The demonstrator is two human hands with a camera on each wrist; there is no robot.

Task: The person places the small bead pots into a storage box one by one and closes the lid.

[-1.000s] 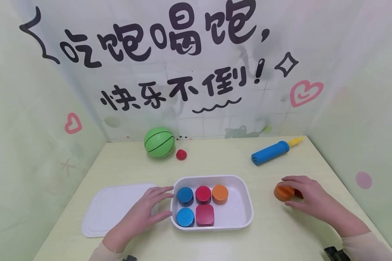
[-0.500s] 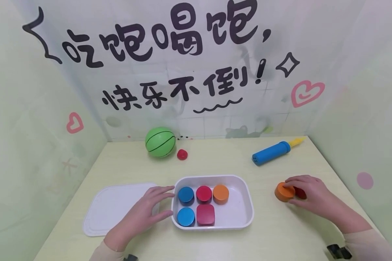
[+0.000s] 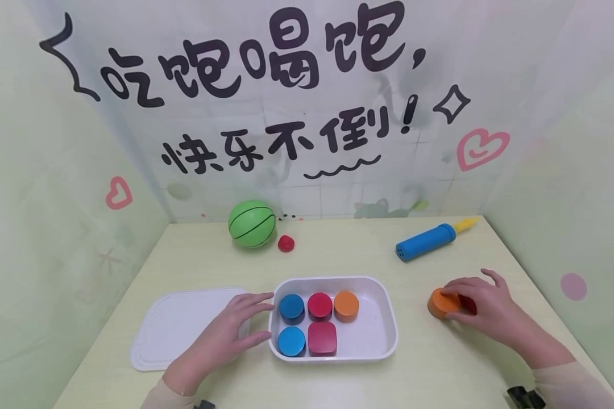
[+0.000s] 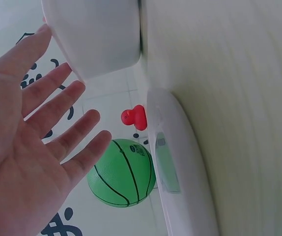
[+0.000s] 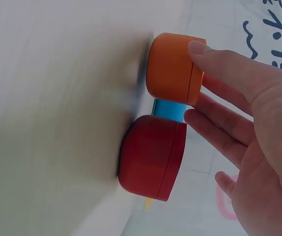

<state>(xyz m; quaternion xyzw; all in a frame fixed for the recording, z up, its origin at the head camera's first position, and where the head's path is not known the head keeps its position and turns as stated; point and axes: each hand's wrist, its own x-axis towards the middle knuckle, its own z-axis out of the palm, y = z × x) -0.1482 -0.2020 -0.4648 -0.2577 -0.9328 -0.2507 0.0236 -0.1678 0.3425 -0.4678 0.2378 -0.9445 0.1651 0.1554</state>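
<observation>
My right hand (image 3: 491, 309) pinches a round orange lidded tin (image 3: 442, 304) at the right of the table. In the right wrist view the thumb lies on the rim of its lid; the other fingers are partly behind it. Beside it sits a red lidded tin (image 5: 153, 157), largely covered by the hand in the head view. My left hand (image 3: 230, 329) has its fingers extended against the left wall of a white tray (image 3: 373, 324). Inside are two blue tins (image 3: 291, 341), a round red tin (image 3: 319, 305), a squarish red tin (image 3: 322, 338) and another orange tin (image 3: 346, 305).
A flat white lid (image 3: 184, 318) lies left of the tray, partly under my left arm. Towards the back are a green ball (image 3: 252, 223), a small red rubber duck (image 4: 136, 117) and a blue hand pump (image 3: 426, 242) with a yellow nozzle. Printed fabric walls enclose the table.
My right fingers have closed on the orange tin, which has shifted slightly left. One right finger is now raised. My left hand and the tray stay in place.
</observation>
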